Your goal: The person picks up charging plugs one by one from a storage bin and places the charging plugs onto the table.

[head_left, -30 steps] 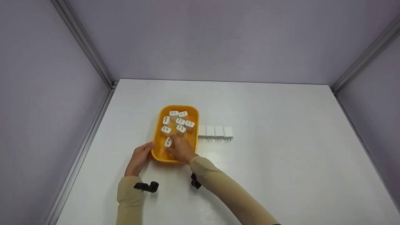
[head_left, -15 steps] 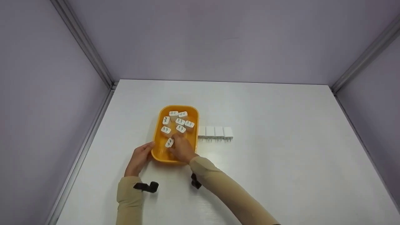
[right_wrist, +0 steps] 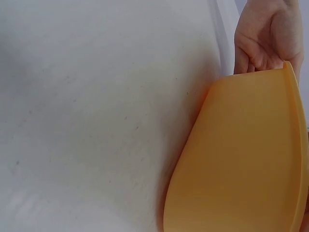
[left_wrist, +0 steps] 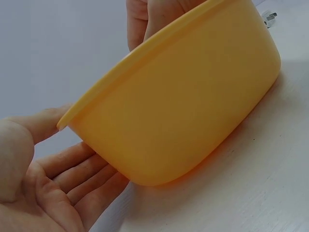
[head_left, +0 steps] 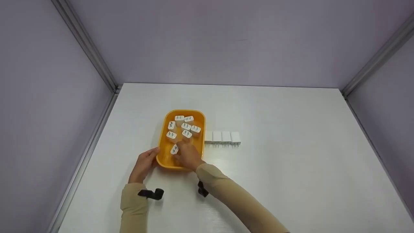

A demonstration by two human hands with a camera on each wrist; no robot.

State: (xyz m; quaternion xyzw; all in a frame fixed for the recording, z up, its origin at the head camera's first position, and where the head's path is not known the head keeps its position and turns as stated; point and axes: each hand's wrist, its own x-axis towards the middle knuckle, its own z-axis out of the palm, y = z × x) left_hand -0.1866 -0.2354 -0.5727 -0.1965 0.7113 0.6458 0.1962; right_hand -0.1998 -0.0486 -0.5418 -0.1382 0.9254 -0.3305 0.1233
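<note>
A yellow plastic tub (head_left: 164,161) sits on the white table and holds several white plug adapters (head_left: 179,120), two-pronged faces up. My left hand (head_left: 144,164) grips the tub's near left side; the left wrist view shows the thumb (left_wrist: 46,123) at the rim and the fingers (left_wrist: 87,179) against the outer wall. Inside the tub, my right hand (head_left: 188,155) pinches one plug adapter (head_left: 174,149) near the front end, prongs up. Its fingertips are partly hidden in the head view. In the right wrist view, the tub wall (right_wrist: 236,154) hides most of that hand.
Right of the tub, several white plug adapters (head_left: 226,137) lie side by side in a row, prongs toward the near edge. The row's left end touches or passes behind the tub's rim. Pale walls (head_left: 207,42) enclose the table at the back and sides.
The plug adapter in my right hand has shifted and turned slightly within the tub. My left hand and the tub stay in place.
</note>
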